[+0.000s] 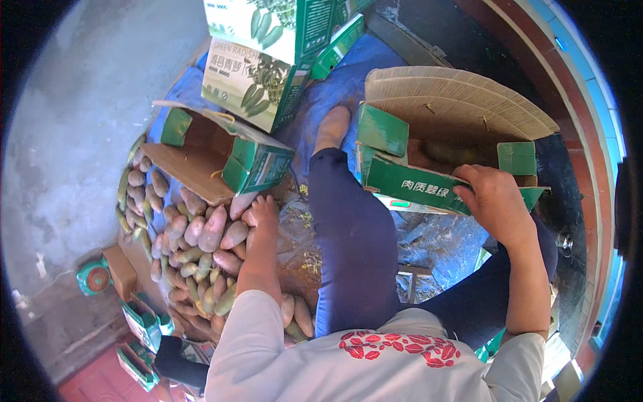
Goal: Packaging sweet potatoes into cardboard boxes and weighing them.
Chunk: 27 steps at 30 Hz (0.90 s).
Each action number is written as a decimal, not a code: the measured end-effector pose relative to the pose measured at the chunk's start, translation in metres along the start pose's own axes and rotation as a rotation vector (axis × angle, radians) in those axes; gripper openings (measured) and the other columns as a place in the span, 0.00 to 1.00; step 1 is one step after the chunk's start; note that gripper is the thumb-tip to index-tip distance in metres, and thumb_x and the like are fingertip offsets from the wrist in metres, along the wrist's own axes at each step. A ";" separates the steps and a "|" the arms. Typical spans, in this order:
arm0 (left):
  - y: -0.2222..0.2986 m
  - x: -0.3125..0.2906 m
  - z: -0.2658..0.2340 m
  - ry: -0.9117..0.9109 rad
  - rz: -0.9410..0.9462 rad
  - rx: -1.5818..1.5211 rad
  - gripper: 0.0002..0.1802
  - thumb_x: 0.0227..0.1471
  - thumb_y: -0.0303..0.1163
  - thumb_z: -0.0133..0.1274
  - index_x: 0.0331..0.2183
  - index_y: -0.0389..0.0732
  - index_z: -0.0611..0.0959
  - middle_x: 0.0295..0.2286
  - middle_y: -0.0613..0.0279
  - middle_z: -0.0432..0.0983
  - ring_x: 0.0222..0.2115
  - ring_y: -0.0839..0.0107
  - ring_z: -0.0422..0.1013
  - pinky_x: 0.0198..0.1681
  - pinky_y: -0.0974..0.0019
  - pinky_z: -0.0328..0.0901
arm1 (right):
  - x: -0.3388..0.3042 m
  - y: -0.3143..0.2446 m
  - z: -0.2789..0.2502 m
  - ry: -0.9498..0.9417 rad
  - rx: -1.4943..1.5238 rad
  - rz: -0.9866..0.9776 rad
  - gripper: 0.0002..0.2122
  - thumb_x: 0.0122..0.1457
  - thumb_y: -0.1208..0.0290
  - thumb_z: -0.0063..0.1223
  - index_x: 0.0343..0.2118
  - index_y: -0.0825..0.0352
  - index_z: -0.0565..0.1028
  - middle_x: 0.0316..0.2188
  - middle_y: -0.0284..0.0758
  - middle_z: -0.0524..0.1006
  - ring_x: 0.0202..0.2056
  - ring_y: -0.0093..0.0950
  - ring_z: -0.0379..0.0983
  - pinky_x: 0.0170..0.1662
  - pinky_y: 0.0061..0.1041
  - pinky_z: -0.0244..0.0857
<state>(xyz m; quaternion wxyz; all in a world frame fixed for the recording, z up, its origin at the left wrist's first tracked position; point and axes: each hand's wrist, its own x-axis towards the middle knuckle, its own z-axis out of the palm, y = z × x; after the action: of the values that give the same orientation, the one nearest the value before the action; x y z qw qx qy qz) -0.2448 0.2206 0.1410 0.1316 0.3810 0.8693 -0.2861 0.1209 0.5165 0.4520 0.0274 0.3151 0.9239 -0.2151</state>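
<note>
My left hand (262, 213) is down at the upper right edge of a heap of radishes (213, 229), its fingers curled against a pinkish radish (241, 205). The heap mixes muddy pink-brown roots with greener ones. My right hand (494, 201) grips the front flap (418, 185) of an open green cardboard box, thumb outside and fingers over the edge. That box (462, 100) stands at the right with its brown lid raised. A dark, elongated shape inside it (450, 153) is too shaded to make out.
A second open box (258, 164) sits beyond the heap, beside my outstretched leg (351, 234). Printed boxes (244, 80) are stacked behind it on a blue sheet (367, 63). A grey wall (87, 134) bounds the left. More green boxes (140, 325) lie at lower left.
</note>
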 end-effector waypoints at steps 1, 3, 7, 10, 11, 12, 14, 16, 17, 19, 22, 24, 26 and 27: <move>-0.003 -0.003 0.008 -0.031 -0.021 -0.024 0.17 0.50 0.33 0.48 0.44 0.51 0.72 0.43 0.57 0.66 0.45 0.57 0.66 0.42 0.54 0.66 | 0.000 -0.001 0.000 0.009 0.004 0.006 0.08 0.51 0.71 0.54 0.32 0.68 0.72 0.25 0.43 0.74 0.31 0.44 0.72 0.36 0.39 0.65; -0.001 -0.008 0.010 -0.053 -0.028 -0.047 0.15 0.50 0.33 0.49 0.43 0.49 0.72 0.42 0.56 0.66 0.44 0.56 0.67 0.42 0.55 0.66 | 0.000 -0.002 0.000 -0.001 -0.017 -0.016 0.08 0.50 0.73 0.55 0.32 0.68 0.72 0.25 0.43 0.74 0.31 0.44 0.72 0.36 0.39 0.64; 0.000 -0.018 -0.011 -0.056 0.067 -0.024 0.20 0.45 0.30 0.55 0.43 0.45 0.71 0.43 0.56 0.66 0.43 0.54 0.68 0.43 0.59 0.67 | -0.003 0.001 0.002 0.045 -0.015 -0.047 0.07 0.50 0.71 0.54 0.27 0.68 0.71 0.24 0.42 0.73 0.30 0.41 0.72 0.35 0.38 0.66; -0.008 -0.034 -0.018 -0.076 0.040 -0.167 0.43 0.29 0.33 0.68 0.49 0.45 0.63 0.45 0.54 0.63 0.46 0.52 0.65 0.47 0.58 0.66 | -0.004 0.001 0.004 0.058 -0.024 -0.065 0.06 0.51 0.70 0.54 0.27 0.67 0.71 0.23 0.41 0.74 0.30 0.40 0.73 0.35 0.37 0.66; -0.010 -0.039 -0.015 -0.065 0.040 -0.158 0.43 0.29 0.33 0.68 0.49 0.45 0.63 0.45 0.54 0.63 0.46 0.52 0.65 0.47 0.58 0.66 | -0.005 0.001 0.004 0.061 -0.046 -0.084 0.06 0.51 0.70 0.54 0.27 0.66 0.71 0.23 0.41 0.74 0.29 0.40 0.73 0.35 0.37 0.67; -0.011 -0.045 -0.012 -0.023 0.032 -0.210 0.44 0.29 0.33 0.67 0.49 0.45 0.62 0.45 0.53 0.62 0.47 0.52 0.64 0.47 0.58 0.65 | -0.005 0.001 0.005 0.065 -0.068 -0.104 0.06 0.51 0.69 0.54 0.27 0.66 0.72 0.23 0.41 0.74 0.29 0.39 0.74 0.34 0.36 0.67; -0.006 -0.057 -0.023 -0.041 -0.011 -0.329 0.45 0.29 0.34 0.68 0.50 0.44 0.61 0.46 0.51 0.61 0.48 0.49 0.62 0.49 0.56 0.64 | -0.006 0.002 0.006 0.054 -0.054 -0.076 0.06 0.50 0.70 0.54 0.28 0.66 0.72 0.24 0.41 0.74 0.30 0.40 0.73 0.35 0.37 0.66; 0.000 -0.072 -0.029 0.001 -0.044 -0.415 0.45 0.29 0.34 0.68 0.50 0.42 0.61 0.45 0.50 0.61 0.47 0.49 0.63 0.49 0.55 0.63 | -0.007 0.003 0.006 0.045 -0.044 -0.048 0.07 0.50 0.71 0.55 0.29 0.67 0.72 0.25 0.41 0.74 0.31 0.40 0.73 0.36 0.37 0.65; 0.004 -0.079 -0.031 0.032 -0.078 -0.510 0.45 0.29 0.34 0.67 0.49 0.41 0.60 0.45 0.49 0.60 0.46 0.49 0.63 0.49 0.55 0.63 | -0.008 0.004 0.006 0.038 -0.067 -0.054 0.07 0.50 0.70 0.54 0.29 0.66 0.72 0.25 0.40 0.75 0.31 0.40 0.73 0.36 0.37 0.66; 0.008 -0.094 -0.030 0.092 -0.142 -0.611 0.45 0.29 0.33 0.67 0.49 0.40 0.60 0.45 0.47 0.60 0.46 0.47 0.62 0.50 0.54 0.63 | -0.009 0.005 0.007 0.047 -0.089 -0.060 0.06 0.51 0.70 0.54 0.29 0.66 0.72 0.24 0.39 0.75 0.31 0.39 0.73 0.36 0.36 0.66; 0.000 -0.113 -0.015 0.328 -0.146 -0.741 0.42 0.31 0.33 0.67 0.48 0.41 0.62 0.42 0.51 0.63 0.43 0.52 0.66 0.44 0.56 0.67 | -0.009 0.004 0.011 0.090 -0.100 -0.099 0.07 0.52 0.68 0.54 0.29 0.65 0.72 0.24 0.38 0.75 0.30 0.38 0.74 0.35 0.36 0.66; 0.001 -0.123 -0.023 -0.105 -0.497 -1.621 0.36 0.36 0.31 0.65 0.47 0.41 0.64 0.39 0.57 0.66 0.37 0.59 0.69 0.35 0.59 0.71 | -0.011 0.007 0.013 0.062 -0.116 -0.094 0.07 0.52 0.67 0.53 0.30 0.65 0.72 0.24 0.38 0.76 0.30 0.37 0.74 0.35 0.35 0.67; -0.006 -0.137 -0.019 -0.200 -0.427 -1.914 0.33 0.39 0.29 0.64 0.46 0.41 0.65 0.38 0.59 0.67 0.34 0.62 0.70 0.31 0.61 0.71 | -0.011 0.007 0.015 0.077 -0.125 -0.113 0.08 0.53 0.67 0.53 0.30 0.65 0.72 0.24 0.38 0.76 0.30 0.37 0.75 0.34 0.35 0.67; -0.006 -0.140 -0.019 -0.324 -0.346 -2.205 0.30 0.42 0.28 0.62 0.45 0.41 0.65 0.38 0.60 0.67 0.32 0.65 0.70 0.28 0.63 0.70 | -0.010 0.008 0.016 0.077 -0.139 -0.130 0.08 0.53 0.66 0.52 0.30 0.65 0.73 0.24 0.38 0.76 0.30 0.37 0.75 0.34 0.35 0.67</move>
<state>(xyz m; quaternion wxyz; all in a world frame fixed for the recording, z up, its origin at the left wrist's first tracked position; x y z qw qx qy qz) -0.1556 0.1462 0.2207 0.4661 -0.1104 0.6610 0.5776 0.1325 0.5095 0.4367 -0.0004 0.2597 0.9556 -0.1394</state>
